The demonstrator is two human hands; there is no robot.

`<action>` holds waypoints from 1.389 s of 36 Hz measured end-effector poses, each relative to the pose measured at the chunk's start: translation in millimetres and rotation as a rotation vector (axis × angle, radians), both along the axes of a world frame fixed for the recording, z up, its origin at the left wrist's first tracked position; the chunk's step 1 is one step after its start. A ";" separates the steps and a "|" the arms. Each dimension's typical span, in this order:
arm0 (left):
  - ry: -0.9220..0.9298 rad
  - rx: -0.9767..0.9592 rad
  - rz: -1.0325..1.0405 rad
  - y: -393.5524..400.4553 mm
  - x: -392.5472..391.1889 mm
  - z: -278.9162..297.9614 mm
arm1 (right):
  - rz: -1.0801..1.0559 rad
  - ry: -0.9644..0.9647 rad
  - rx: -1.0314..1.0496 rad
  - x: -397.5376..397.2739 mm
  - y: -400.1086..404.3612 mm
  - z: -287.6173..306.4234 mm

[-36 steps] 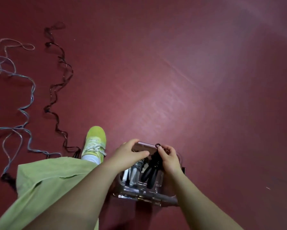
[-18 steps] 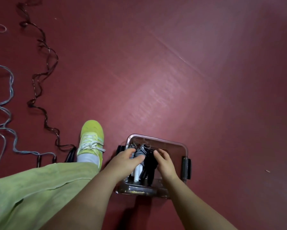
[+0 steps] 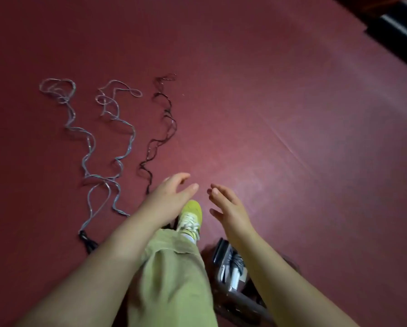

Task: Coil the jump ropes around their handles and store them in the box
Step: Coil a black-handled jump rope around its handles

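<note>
Two grey jump ropes and a black jump rope lie uncoiled in wavy lines on the red floor to the left, a black handle at the grey ropes' near end. The clear plastic box sits low right under my right forearm, with coiled ropes and a white handle inside. My left hand and right hand hover empty in mid-frame, fingers relaxed and spread, above my foot and away from the box.
My green trouser leg and yellow-green shoe stand between the ropes and the box. A dark edge with pale stripes crosses the far right corner. Bare red floor stretches to the right.
Both hands have let go of the coiled black rope, left the box and lifted up and forward. The view has swung left, bringing the loose ropes to mid-frame.
</note>
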State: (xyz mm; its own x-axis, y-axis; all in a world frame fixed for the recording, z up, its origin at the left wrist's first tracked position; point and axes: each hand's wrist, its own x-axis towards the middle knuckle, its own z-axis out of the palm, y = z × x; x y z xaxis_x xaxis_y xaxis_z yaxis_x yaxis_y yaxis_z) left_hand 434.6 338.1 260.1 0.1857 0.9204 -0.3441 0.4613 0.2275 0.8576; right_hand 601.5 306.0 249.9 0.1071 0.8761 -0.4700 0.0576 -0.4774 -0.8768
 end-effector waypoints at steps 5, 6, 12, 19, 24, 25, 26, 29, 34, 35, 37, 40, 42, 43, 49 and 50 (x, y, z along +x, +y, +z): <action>-0.033 -0.021 0.242 -26.9 -116.3 -0.3 | 0.321 -0.052 0.067 -91.7 29.6 34.1; -0.048 -0.023 0.285 -35.4 -136.0 -4.7 | 0.377 -0.064 0.059 -109.8 33.0 34.8; -0.113 -0.128 0.476 -84.0 -206.9 -52.6 | 0.576 -0.101 -0.029 -192.5 38.7 -1.7; -0.171 -0.325 0.592 -118.9 -228.8 -154.0 | 0.544 -0.130 -0.229 -244.1 11.6 -130.5; -0.222 -0.445 0.623 -130.9 -232.7 -213.9 | 0.489 -0.203 -0.300 -264.2 -1.5 -212.2; -0.221 -0.462 0.635 -133.2 -234.7 -223.1 | 0.468 -0.222 -0.295 -269.1 -1.0 -223.3; -0.218 -0.473 0.652 -135.2 -237.1 -233.6 | 0.445 -0.230 -0.295 -275.6 -0.2 -234.4; -0.241 -0.500 0.702 -138.1 -243.8 -256.5 | 0.364 -0.226 -0.321 -293.2 4.3 -260.6; -0.280 -0.512 0.766 -142.8 -254.3 -281.8 | 0.430 -0.438 -0.341 -313.9 8.0 -309.4; -0.275 -0.506 0.782 -144.4 -256.1 -284.2 | 0.439 -0.501 -0.329 -317.3 7.9 -315.5; -0.262 -0.495 0.816 -149.1 -260.0 -290.0 | 0.455 -0.621 -0.295 -324.3 7.4 -326.4; -0.263 -0.493 0.837 -157.3 -264.7 -297.8 | 0.522 -0.726 -0.267 -331.2 9.6 -325.6; -0.279 -0.490 0.844 -162.1 -266.7 -299.6 | 0.576 -0.729 -0.258 -332.9 10.0 -322.5; -0.290 -0.485 0.849 -163.4 -266.8 -299.7 | 0.590 -0.704 -0.248 -333.8 9.0 -321.1; -0.449 -0.504 0.875 -159.1 -262.2 -288.5 | 0.562 -0.359 -0.253 -343.8 -7.2 -289.8; -0.464 -0.509 0.863 -157.3 -261.5 -283.5 | 0.547 -0.294 -0.265 -345.6 -10.0 -280.6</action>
